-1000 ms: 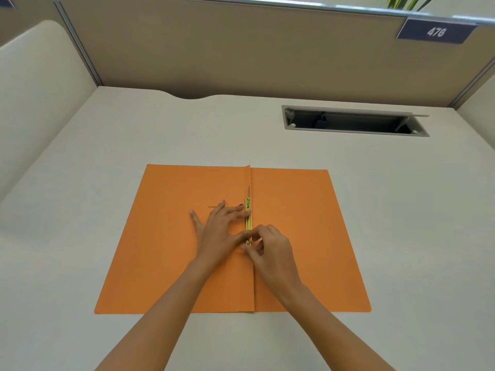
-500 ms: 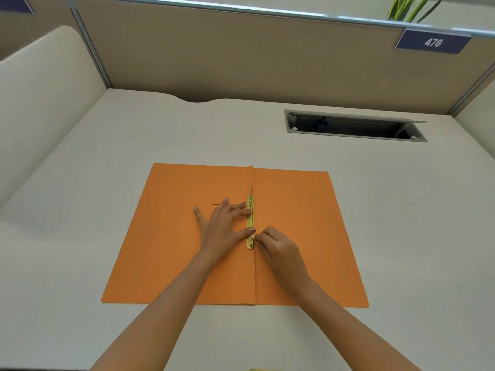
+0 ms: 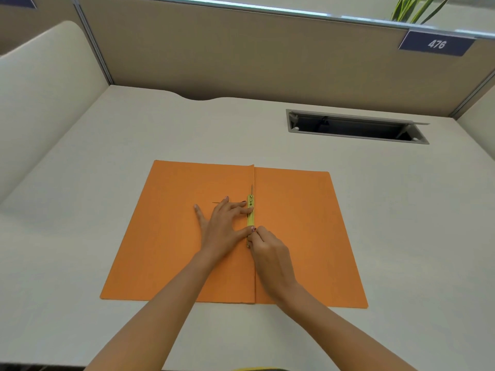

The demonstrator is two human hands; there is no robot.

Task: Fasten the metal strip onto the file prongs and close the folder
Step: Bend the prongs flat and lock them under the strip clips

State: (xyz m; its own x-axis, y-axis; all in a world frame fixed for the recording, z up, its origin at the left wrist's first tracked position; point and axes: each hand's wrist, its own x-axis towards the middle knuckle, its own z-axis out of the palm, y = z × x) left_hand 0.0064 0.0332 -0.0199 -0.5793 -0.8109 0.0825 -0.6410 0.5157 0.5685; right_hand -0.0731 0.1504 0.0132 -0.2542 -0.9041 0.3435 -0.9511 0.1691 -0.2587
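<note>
An orange folder [image 3: 300, 223] lies open and flat on the desk. Along its centre crease runs a yellow metal strip [image 3: 250, 216], with a thin prong [image 3: 251, 189] standing up at its far end. My left hand [image 3: 223, 226] rests flat on the left flap, fingers spread, index finger and thumb touching the strip. My right hand [image 3: 270, 253] is curled over the near end of the strip, fingertips pinched there; what they pinch is hidden.
A rectangular cable slot [image 3: 356, 127] is cut into the desk at the back right. Cubicle partitions [image 3: 241, 54] close the back and both sides. A number plate [image 3: 436, 44] and plant leaves [image 3: 415, 8] sit at the top right.
The view has tilted up slightly. My right hand's fingers have closed tighter on the near end of the strip. My left hand stays pressed beside it.
</note>
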